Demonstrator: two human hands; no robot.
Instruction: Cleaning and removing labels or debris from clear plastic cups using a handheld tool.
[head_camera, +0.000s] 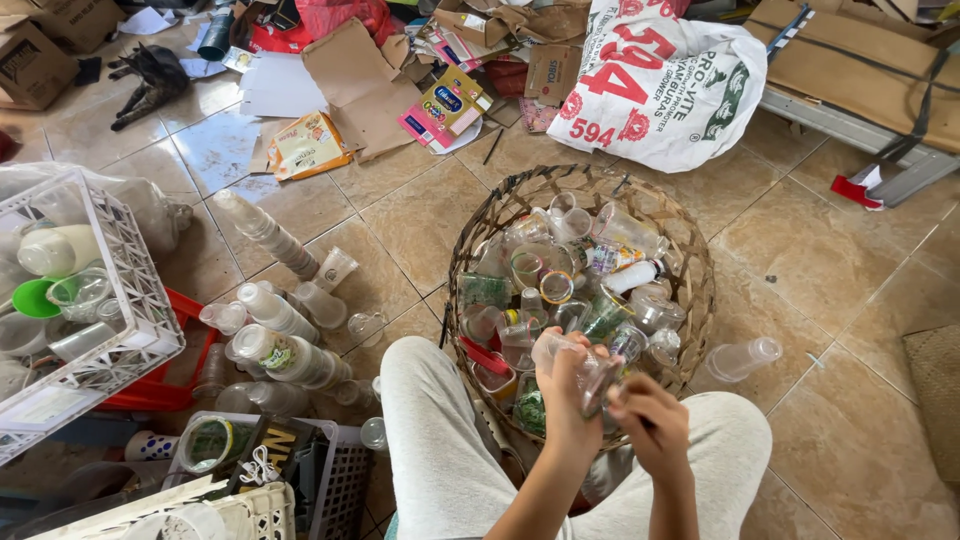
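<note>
Both hands, left (566, 385) and right (648, 425), are closed around one clear cup (583, 362) above the basket (690, 262) full of cups on the floor (820, 260).

Bare tiles (850, 270) free rt of basket (690, 270); lt blocked w/ stacked cups (270, 235), crate (130, 270).

Both hands raised close together, left (568, 385) and right (648, 425) fingers curled

Clear, glossy plastic forms the cup (585, 372) in both hands, a rough woven cane basket (690, 270) holds more — on smooth glazed floor tiles (830, 270) beside matt cardboard (360, 85) and a white plastic crate (130, 270).
</note>
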